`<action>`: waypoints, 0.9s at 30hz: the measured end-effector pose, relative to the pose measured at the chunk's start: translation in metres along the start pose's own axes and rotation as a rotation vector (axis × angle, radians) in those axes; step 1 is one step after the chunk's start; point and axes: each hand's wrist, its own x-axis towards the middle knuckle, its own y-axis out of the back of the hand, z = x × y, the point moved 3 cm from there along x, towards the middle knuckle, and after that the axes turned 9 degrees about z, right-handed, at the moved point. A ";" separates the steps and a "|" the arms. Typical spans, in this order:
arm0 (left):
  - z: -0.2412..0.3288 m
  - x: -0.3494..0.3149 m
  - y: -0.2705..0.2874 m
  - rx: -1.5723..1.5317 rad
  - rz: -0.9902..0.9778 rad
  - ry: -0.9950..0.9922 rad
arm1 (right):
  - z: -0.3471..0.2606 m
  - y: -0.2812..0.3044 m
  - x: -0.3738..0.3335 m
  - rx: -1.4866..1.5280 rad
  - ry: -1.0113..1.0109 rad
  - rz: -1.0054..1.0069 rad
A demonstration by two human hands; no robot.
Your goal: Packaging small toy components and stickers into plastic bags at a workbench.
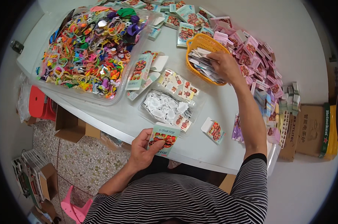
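My left hand (142, 150) grips a small teal printed card box (164, 137) at the table's near edge, thumb across its front. My right hand (225, 64) reaches into a yellow plastic basket (192, 42) full of flat paper slips (202, 64). Its fingers are closed at the slips' upper edges; how many they pinch is hidden. Between the hands lies a clear tray heaped with white paper pieces (162, 105) and picture stickers (179, 85). A teal box with its white flap raised (215, 131) lies to the right of the tray.
A big clear tub (120, 93) of colourful small trinkets stands at the left. Open teal boxes (139, 72) lie beside it. More teal boxes (185, 33) and a pile of pink boxes (251, 59) line the back and right. A cardboard carton (310, 128) stands at the right edge.
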 end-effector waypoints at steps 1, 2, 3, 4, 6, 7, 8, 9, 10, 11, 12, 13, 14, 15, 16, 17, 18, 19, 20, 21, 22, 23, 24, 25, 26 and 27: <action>0.000 -0.001 0.001 -0.006 -0.004 0.010 | -0.013 0.003 -0.001 -0.077 -0.050 -0.015; -0.001 0.001 0.000 -0.016 -0.020 0.019 | -0.016 0.007 -0.005 -0.060 -0.105 -0.026; -0.001 0.002 -0.002 -0.018 -0.034 0.025 | -0.019 0.007 -0.008 -0.070 -0.117 -0.024; -0.001 0.003 -0.003 -0.009 -0.036 0.038 | -0.022 0.006 -0.011 -0.049 -0.141 -0.024; 0.000 0.005 -0.006 -0.002 -0.046 0.047 | -0.018 0.002 -0.017 -0.043 -0.158 0.003; 0.000 0.005 -0.007 0.005 -0.054 0.045 | -0.014 0.000 -0.022 -0.053 -0.160 0.010; -0.001 0.005 -0.007 0.012 -0.052 0.041 | -0.013 -0.004 -0.024 -0.106 -0.120 0.056; -0.002 0.003 -0.007 0.010 -0.054 0.034 | -0.014 -0.006 -0.027 -0.158 -0.079 0.104; -0.003 0.002 -0.006 0.023 -0.031 0.017 | -0.013 -0.008 -0.028 -0.059 -0.080 0.134; -0.002 -0.001 -0.005 0.036 -0.008 -0.001 | -0.011 -0.013 -0.028 -0.062 -0.071 0.140; -0.001 -0.004 -0.006 0.062 0.008 -0.048 | -0.009 -0.015 -0.028 -0.022 -0.057 0.236; 0.000 -0.007 -0.006 0.059 0.009 -0.062 | -0.007 -0.015 -0.028 0.020 -0.039 0.332; 0.001 -0.013 -0.004 0.045 0.022 -0.058 | -0.009 -0.015 -0.025 0.027 -0.019 0.336; 0.001 -0.020 -0.003 0.031 0.036 -0.056 | -0.006 -0.017 -0.022 0.029 -0.110 0.199; 0.001 -0.026 -0.001 0.032 0.051 -0.076 | -0.004 -0.019 -0.019 0.028 -0.198 0.062; 0.000 -0.031 0.000 0.023 0.066 -0.081 | -0.006 -0.018 -0.020 0.036 -0.175 0.065; 0.000 -0.036 0.002 0.015 0.081 -0.090 | -0.007 -0.017 -0.023 0.143 -0.230 0.101; -0.002 -0.042 0.003 0.018 0.094 -0.112 | -0.007 -0.016 -0.024 0.252 -0.287 0.135; -0.005 -0.045 0.005 0.024 0.113 -0.116 | 0.000 -0.016 -0.027 0.189 -0.263 0.108; -0.007 -0.050 0.007 0.032 0.137 -0.119 | -0.002 -0.019 -0.028 0.198 -0.253 0.118; -0.009 -0.055 0.009 0.042 0.137 -0.130 | -0.004 -0.021 -0.032 0.232 -0.226 0.171; -0.010 -0.058 0.010 0.069 0.144 -0.137 | -0.005 -0.020 -0.036 0.263 -0.201 0.223; -0.010 -0.061 0.010 0.097 0.147 -0.141 | -0.004 -0.019 -0.039 0.265 -0.204 0.236; -0.011 -0.062 0.007 0.107 0.135 -0.142 | -0.003 -0.012 -0.044 0.213 -0.123 0.423; -0.010 -0.061 0.003 0.079 0.121 -0.127 | -0.003 -0.005 -0.053 0.155 -0.048 0.608; -0.010 -0.063 0.001 0.048 0.121 -0.113 | -0.013 0.004 -0.057 0.160 -0.056 0.610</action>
